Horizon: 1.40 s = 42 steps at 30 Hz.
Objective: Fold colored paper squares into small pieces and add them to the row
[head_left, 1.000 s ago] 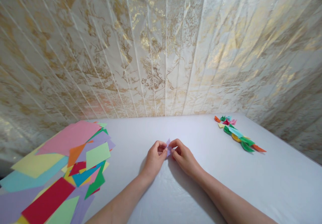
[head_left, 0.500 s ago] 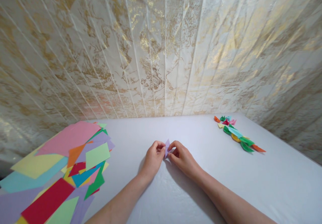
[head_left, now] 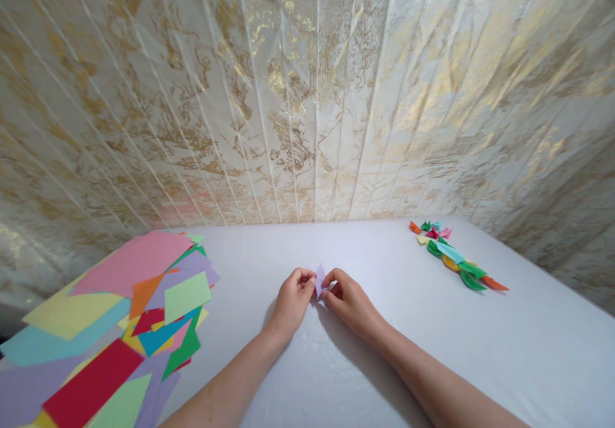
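Note:
A small piece of folded purple paper (head_left: pixel 319 280) stands between my hands near the middle of the white table, its pointed tip showing upward. My left hand (head_left: pixel 294 301) pinches its left side between thumb and curled fingers. On the other side, the thumb and forefinger of my right hand (head_left: pixel 350 301) close on the paper's right part. My fingertips hide much of the folds.
At the left lies a spread pile of coloured paper sheets, with a red sheet (head_left: pixel 93 383) and a pink sheet (head_left: pixel 134 264) on top. Several small folded paper pieces (head_left: pixel 449 253) lie at the right rear. A gold-patterned curtain (head_left: pixel 307 95) hangs behind the white table (head_left: pixel 254 248).
Almost nothing differs. Both hands keep their hold on the purple paper, and the view has shifted very slightly.

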Tool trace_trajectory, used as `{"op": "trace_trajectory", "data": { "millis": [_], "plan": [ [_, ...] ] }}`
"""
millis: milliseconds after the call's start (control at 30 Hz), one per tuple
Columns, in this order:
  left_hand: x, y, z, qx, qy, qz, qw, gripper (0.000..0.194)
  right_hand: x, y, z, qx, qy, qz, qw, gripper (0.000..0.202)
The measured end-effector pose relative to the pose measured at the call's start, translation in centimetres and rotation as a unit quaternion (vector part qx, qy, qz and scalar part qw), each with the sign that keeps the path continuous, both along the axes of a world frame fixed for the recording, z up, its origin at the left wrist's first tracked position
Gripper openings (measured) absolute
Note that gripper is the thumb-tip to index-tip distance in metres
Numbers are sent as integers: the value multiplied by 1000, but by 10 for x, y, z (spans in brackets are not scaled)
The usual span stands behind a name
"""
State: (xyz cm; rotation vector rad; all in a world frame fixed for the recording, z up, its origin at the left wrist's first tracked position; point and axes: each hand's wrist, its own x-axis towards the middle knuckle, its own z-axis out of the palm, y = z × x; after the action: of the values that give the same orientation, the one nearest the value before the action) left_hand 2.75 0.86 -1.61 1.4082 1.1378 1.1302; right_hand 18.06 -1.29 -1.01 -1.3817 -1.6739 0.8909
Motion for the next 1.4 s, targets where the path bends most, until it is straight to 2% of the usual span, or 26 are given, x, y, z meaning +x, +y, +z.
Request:
{"op": "trace_trajectory", "data": {
  "millis": [133,533,800,1033,1233,1400],
  "plan": [
    [0,-1,1,1,0,-1,1000,16,1,0,-1,13,-15,4,1000,4],
    [-2,5,-5,-13,-11,-14,1000,20,3,1,-1,64,-90,28,993,10],
    [1,1,-2,-18,-25,-21,999,21,5,4,-4,61,-61,4,996,11],
    [0,5,-6,-25,-53,6,998,27,5,3,-4,50,-40,13,998,11],
    [0,5,-10,-21,-45,-5,999,18,4,3,-5,55,-41,1,998,10],
    [1,4,-8,-36,-53,-18,998,16,5,4,-7,58,-43,-3,997,16]
  ]
}}
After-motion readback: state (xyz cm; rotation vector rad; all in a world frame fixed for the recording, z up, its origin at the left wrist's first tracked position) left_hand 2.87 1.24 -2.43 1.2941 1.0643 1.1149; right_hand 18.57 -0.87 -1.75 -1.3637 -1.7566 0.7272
